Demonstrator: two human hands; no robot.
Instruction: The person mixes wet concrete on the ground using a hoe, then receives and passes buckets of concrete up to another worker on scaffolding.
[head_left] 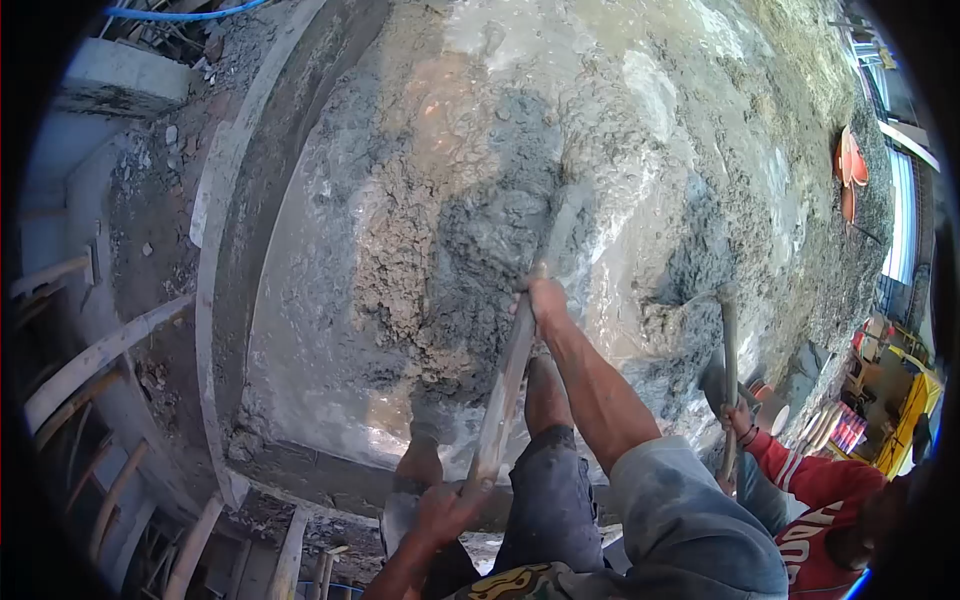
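Note:
My right hand (545, 302) is wrapped round the upper part of a long, cement-smeared wooden pole (508, 385). Lower down, near my body, my left hand (448, 512) grips its near end. The pole slants up and away over grey wet concrete (500, 225); its far end blends into the mix, so I cannot tell what is on it. Rough, lumpy concrete lies to the left of the pole, and smoother, shiny patches spread beyond. My legs show below, with the feet at the wet mix.
At the right, a co-worker in a red sleeve (785, 460) holds another wooden handle (729, 370). A concrete edge (225, 230) curves along the left, with wooden posts (105, 360) beyond. An orange object (851, 165) lies far right, near a yellow item (908, 420).

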